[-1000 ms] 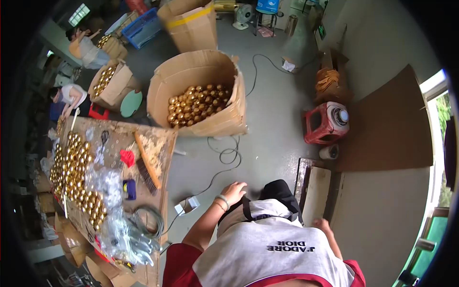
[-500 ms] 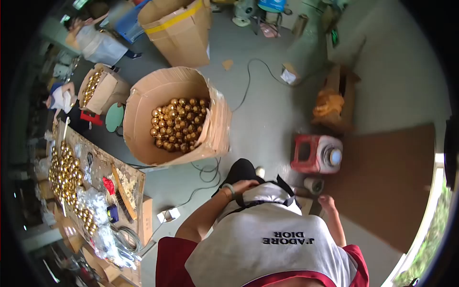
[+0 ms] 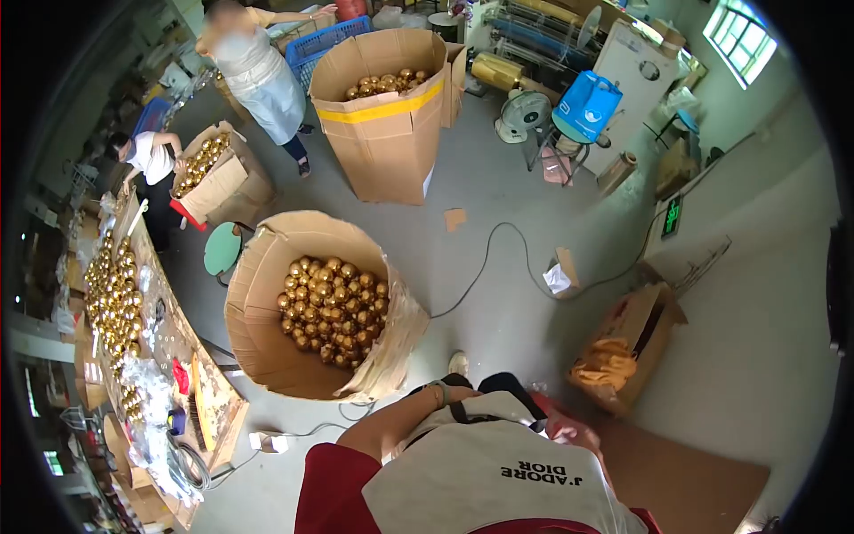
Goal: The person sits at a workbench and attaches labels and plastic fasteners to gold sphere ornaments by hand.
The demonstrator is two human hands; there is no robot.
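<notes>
My left hand (image 3: 455, 393), with a bracelet at the wrist, rests against my dark trousers at the waist, fingers lying flat and partly hidden. Low at my right side is my right hand (image 3: 580, 436), blurred and partly covered by my white and red shirt (image 3: 471, 476). A red object (image 3: 549, 412), mostly hidden by my body, lies close to that hand; whether they touch is unclear. Ahead of me to the left stands a large open cardboard box (image 3: 253, 294), holding many shiny gold balls (image 3: 334, 307).
A worktable (image 3: 169, 294) with gold balls, plastic bags and a brush (image 3: 197, 405) runs along the left. Two people (image 3: 258, 76) work near other ball-filled boxes (image 3: 382, 147). A cable (image 3: 487, 258) crosses the floor. At right are a carton (image 3: 645, 356) and flat brown cardboard (image 3: 685, 472).
My view has tilted up, so the room sits lower in frame and more of the back shows. The red and white object at right is now mostly hidden. My left hand stays at my waist.
</notes>
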